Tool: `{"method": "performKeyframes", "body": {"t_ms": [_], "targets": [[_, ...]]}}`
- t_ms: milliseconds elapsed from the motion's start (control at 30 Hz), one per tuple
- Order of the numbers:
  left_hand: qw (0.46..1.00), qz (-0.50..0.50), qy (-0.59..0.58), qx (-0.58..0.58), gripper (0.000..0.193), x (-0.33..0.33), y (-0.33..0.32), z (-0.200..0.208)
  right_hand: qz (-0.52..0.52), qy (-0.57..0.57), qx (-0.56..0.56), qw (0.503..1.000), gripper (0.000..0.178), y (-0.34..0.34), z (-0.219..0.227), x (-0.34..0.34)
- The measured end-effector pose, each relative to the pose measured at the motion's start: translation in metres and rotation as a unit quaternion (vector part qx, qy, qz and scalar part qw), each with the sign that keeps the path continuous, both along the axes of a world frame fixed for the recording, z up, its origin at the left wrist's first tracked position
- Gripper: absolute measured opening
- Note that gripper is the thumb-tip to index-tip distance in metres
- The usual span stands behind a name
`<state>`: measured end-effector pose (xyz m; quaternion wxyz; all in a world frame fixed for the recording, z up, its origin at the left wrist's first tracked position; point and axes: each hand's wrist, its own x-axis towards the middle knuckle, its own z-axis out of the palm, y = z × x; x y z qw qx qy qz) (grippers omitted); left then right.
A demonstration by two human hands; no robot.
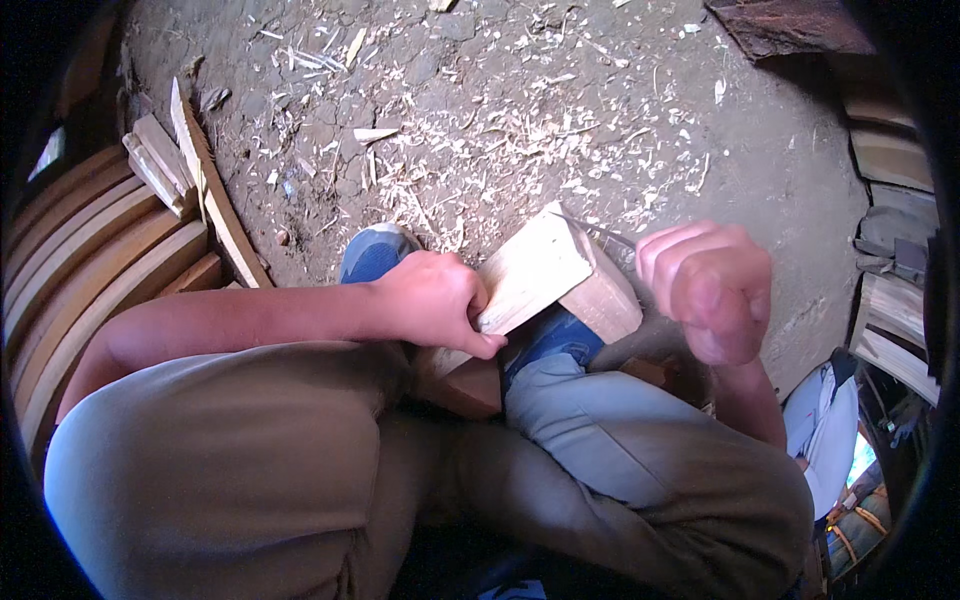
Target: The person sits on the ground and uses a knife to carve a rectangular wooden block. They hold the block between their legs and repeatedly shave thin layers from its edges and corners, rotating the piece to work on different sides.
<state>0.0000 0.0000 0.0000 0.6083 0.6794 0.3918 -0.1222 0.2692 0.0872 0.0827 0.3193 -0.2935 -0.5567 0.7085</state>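
Your left hand (pixel 435 300) is pinching the near end of a pale wood block (pixel 530 265), thumb below, fingers on the side. Your right hand (pixel 705 290) is making a tight fist to the right of it, seemingly holding a thin dark tool (pixel 612 236) that is reaching toward the block's far end; the handle is hiding in the fist, and you can't tell from here if the edge is touching. The block is sitting tilted between your knees, above your right shoe (pixel 550 342), with a brown block (pixel 468 385) lying below the thumb.

Risks: the tool could skid off the slanting face and catch your left thumb, knee or shoe, since all are sitting close. The block could roll or twist if that one-ended grip is slackening.

Bare grey floor (pixel 780 180) is carrying lots of shavings (pixel 560 140). Curved wood pieces (pixel 120 270) are stacking up at left beside a long plank (pixel 215 185); boards (pixel 895 310) are lining the right side.
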Motion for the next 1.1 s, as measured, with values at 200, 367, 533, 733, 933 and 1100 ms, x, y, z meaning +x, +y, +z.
{"method": "performKeyframes", "body": {"t_ms": [200, 367, 533, 733, 933, 1100], "targets": [[0.999, -0.013, -0.002, 0.03, 0.053, 0.007, 0.019, -0.009, 0.018, -0.014, 0.039, 0.999, 0.041, 0.012, 0.014, -0.01], [1.0, -0.021, 0.011, 0.0, 0.052, 0.003, 0.007, 0.0, 0.027, 0.011, -0.019, 0.999, 0.043, 0.01, 0.019, -0.013], [0.999, -0.02, 0.022, -0.018, 0.053, 0.001, 0.003, 0.005, 0.009, 0.002, -0.056, 0.998, 0.043, 0.01, 0.019, -0.006], [1.0, 0.0, -0.002, -0.002, 0.052, 0.0, 0.003, 0.004, 0.013, -0.039, 0.002, 0.999, 0.038, 0.002, 0.013, -0.006], [1.0, -0.002, 0.006, 0.001, 0.052, -0.001, 0.002, 0.005, 0.06, -0.036, 0.029, 0.997, 0.034, 0.008, 0.0, -0.009], [1.0, 0.0, -0.002, 0.009, 0.052, -0.002, 0.001, 0.004, 0.028, -0.024, 0.032, 0.999, 0.035, 0.0, 0.013, -0.013]]}}
